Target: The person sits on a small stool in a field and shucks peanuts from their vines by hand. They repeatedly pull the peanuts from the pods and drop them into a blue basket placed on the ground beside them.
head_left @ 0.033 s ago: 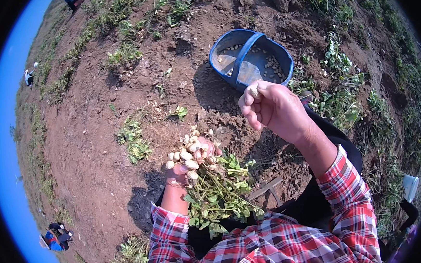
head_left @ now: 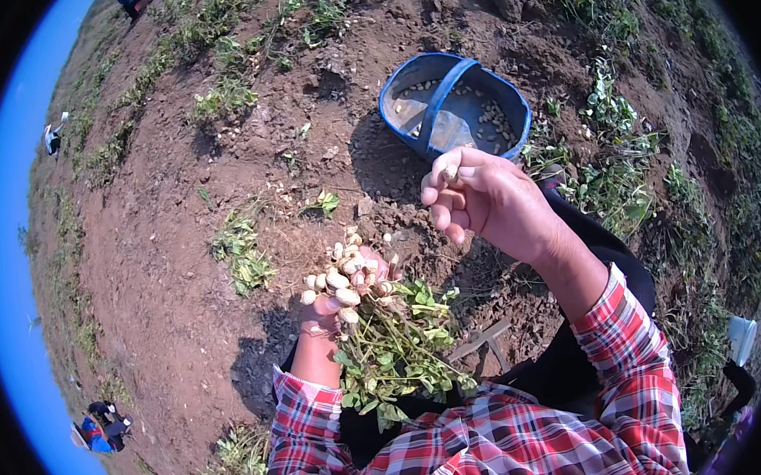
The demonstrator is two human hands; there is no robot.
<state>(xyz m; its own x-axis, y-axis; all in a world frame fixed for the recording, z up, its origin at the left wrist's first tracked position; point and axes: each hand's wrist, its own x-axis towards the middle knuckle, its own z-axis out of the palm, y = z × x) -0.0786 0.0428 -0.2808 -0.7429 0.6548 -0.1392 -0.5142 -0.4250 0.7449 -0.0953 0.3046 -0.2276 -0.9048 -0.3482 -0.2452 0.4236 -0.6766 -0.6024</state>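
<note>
A leafy peanut plant (head_left: 396,350) is gripped in my left hand (head_left: 322,312), its roots turned up and its green leaves hanging toward my lap. Pale peanuts (head_left: 338,279) cluster over the fingers and partly hide them. Held up to the right, my right hand (head_left: 504,199) pinches a single peanut (head_left: 450,173) between thumb and forefinger, with the other fingers loosely curled. Just beyond that hand, a blue basket (head_left: 443,99) with an arched handle stands on the soil, with peanuts scattered over its bottom.
A T-shaped tool (head_left: 483,344) lies by my leg, right of the plant. Pulled plants (head_left: 242,253) rest on the brown soil to the left, and more greenery (head_left: 617,188) grows on the right. Other people (head_left: 105,428) are far off at the left.
My right hand has shifted slightly left and nearer to me, still pinching the peanut. The left hand and its plant have hardly moved.
</note>
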